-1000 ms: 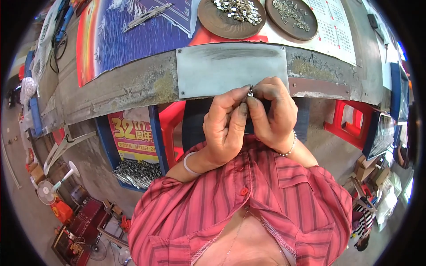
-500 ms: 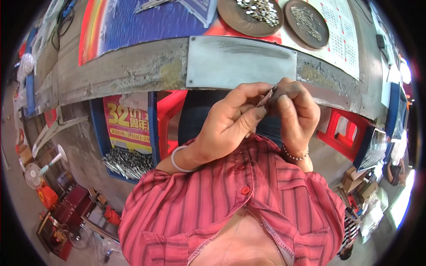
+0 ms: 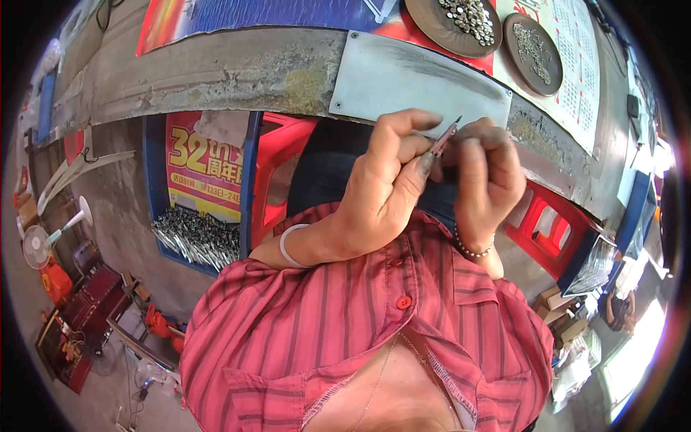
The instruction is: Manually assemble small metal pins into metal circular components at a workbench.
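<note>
Head view, sole view; clock centred on the held piece, twelve toward the upper edge.

Left hand (image 3: pixel 381 187), at eight o'clock: pinching one slim piece (image 3: pixel 445 139), pinkish and metallic, dark narrow end aimed at one o'clock. Thumb below the piece; forefinger arched above.

Right hand (image 3: pixel 486 173), at four o'clock: fingers curled, thumb drawn up to them, tips just beside the piece. Contact with it, and any small part between the tips, cannot be told; blurred and partly hidden.

White plate (image 3: pixel 403 75), at eleven: screwed to the bench edge, dark smear along its far side; surface bare beneath the smear.

Brown dish (image 3: pixel 428 32), at twelve: small silvery discs (image 3: pixel 471 20), heaped.

Second brown dish (image 3: pixel 553 85), between one and two: fine pin-like pieces (image 3: pixel 531 52), loosely scattered.

Blue bin (image 3: pixel 248 180), near nine: slender dark and silvery parts (image 3: pixel 198 236) in its lower end.

Handling notes, by judgement. Piece narrow, likely to roll: pinch best kept firm and close to the working spot, left wrist steady, right tips making the small movements. Dark end best kept clear of the finger pads. Both hands better shifted toward eleven, over the plate, so that a dropped part lands there, not in the lap.
</note>
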Tool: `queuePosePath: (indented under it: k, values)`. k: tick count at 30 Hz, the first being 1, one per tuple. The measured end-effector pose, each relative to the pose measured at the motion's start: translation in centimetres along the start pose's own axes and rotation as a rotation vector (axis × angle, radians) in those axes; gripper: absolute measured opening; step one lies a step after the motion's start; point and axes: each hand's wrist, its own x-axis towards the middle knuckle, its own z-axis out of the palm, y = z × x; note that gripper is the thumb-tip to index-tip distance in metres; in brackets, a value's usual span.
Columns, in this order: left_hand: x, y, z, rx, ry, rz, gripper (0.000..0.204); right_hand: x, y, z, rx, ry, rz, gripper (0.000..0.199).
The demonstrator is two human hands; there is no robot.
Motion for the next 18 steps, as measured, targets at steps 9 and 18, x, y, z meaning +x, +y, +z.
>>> queuePosePath:
  k: [9,18]
  values:
    - [0.4,-0.6,-1.1,0.153,-0.124,0.126,0.028,-0.2,1.9,0.5,-0.134,0.065,-0.099,0.013]
    - [-0.2,-2.0,0.3,0.190,0.097,0.255,0.023,-1.5,2.1,1.3,-0.580,0.022,-0.264,0.011]
